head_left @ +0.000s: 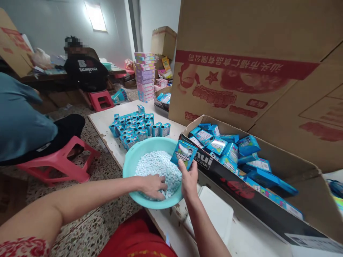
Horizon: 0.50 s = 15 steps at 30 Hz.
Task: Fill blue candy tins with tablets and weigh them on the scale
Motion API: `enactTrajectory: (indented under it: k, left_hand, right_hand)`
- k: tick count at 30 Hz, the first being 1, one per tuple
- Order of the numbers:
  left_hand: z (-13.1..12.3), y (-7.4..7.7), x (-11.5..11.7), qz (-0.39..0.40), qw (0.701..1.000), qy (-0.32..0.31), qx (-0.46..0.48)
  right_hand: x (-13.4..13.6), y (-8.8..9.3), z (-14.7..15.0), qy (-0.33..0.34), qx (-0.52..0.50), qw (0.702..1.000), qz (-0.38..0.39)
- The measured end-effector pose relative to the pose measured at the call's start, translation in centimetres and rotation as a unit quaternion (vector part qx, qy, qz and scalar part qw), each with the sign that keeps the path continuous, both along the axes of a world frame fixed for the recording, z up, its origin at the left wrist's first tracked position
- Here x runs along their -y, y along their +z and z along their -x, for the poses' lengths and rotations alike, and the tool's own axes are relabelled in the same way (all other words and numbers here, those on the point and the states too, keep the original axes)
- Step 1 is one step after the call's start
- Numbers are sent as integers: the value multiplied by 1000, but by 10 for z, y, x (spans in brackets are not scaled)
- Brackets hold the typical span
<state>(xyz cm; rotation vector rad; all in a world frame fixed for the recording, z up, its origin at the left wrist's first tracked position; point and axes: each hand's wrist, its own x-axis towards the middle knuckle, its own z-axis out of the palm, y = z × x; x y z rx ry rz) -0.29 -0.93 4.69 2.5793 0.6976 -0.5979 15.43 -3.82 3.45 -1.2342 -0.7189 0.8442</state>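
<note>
My right hand (189, 178) grips a small blue candy box (184, 152) and holds it over the right rim of a teal bowl (134, 157). The bowl is full of pale blue-white candies (158, 166). My left hand (153, 186) is down in those candies, fingers curled into the pile; what they hold, if anything, is hidden. On the white table (103, 121) beyond the bowl stands a group of several filled blue boxes (135, 126). To the right, a low cardboard box (268, 210) holds a heap of more blue boxes (230, 146).
A large upright carton (254, 60) rises behind the low box. A white lid (217, 210) lies near my right forearm. On the left a person sits on a pink stool (61, 162); another person (84, 67) sits farther back beside a stack of purple packs (145, 76).
</note>
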Motion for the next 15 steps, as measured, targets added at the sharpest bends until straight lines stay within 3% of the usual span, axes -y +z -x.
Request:
enactTrajectory:
  k: [4,11,13,15]
  left_hand:
    - [22,4,0,-2,999,26,-26]
    - [23,-5,-1,32,996,80,4]
    - [23,-6,-3,80,982,151,76]
    - [23,-6,-5,151,945,236,168]
  right_hand:
    - [0,5,-3,-11,-116,993,11]
    - [13,27,-16,121,-310,942,-51]
    - [18,36,-20,136,-359,920,-77]
    - [20,44,-23,165,-391,900,-97]
